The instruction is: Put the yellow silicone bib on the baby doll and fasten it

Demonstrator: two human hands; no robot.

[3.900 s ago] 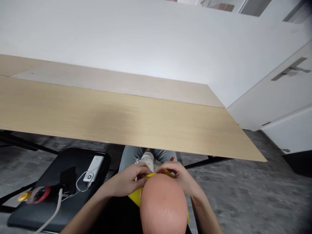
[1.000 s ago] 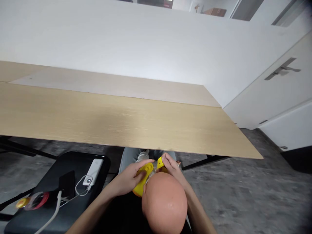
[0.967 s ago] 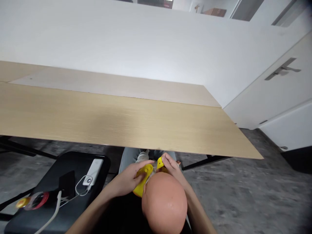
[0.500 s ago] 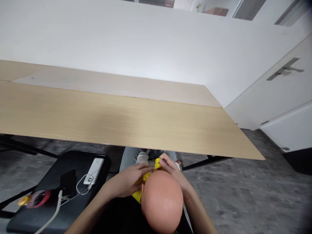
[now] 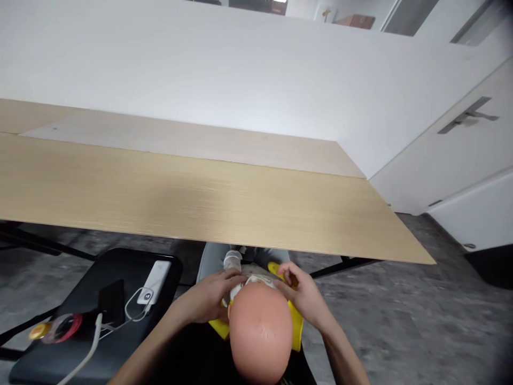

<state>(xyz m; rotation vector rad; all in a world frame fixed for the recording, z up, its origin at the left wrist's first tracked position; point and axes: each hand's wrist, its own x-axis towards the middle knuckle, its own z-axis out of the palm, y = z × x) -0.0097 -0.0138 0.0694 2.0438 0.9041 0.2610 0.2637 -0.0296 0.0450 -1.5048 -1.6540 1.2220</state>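
Note:
A bald, pink baby doll's head [image 5: 260,331] fills the lower middle of the view, seen from above and hiding most of the doll's front. A yellow bib-like piece [image 5: 296,326] lies around the doll's neck, with one flap showing on either side of the head. My left hand [image 5: 208,297] grips the doll's front near a white sleeve [image 5: 233,264]. My right hand [image 5: 300,291] pinches the yellow piece's upper edge, right of the head. What lies under the head is hidden.
A pale wooden table edge [image 5: 200,206] runs above my hands. To the left, a black seat [image 5: 76,289] holds a phone [image 5: 110,302], a white power bank [image 5: 154,280] and cables. Grey floor and white cabinets [image 5: 444,166] lie to the right.
The yellow piece now wraps around the doll's neck instead of sitting bunched in front. My right hand has moved rightward along it, and the doll's head has dropped lower.

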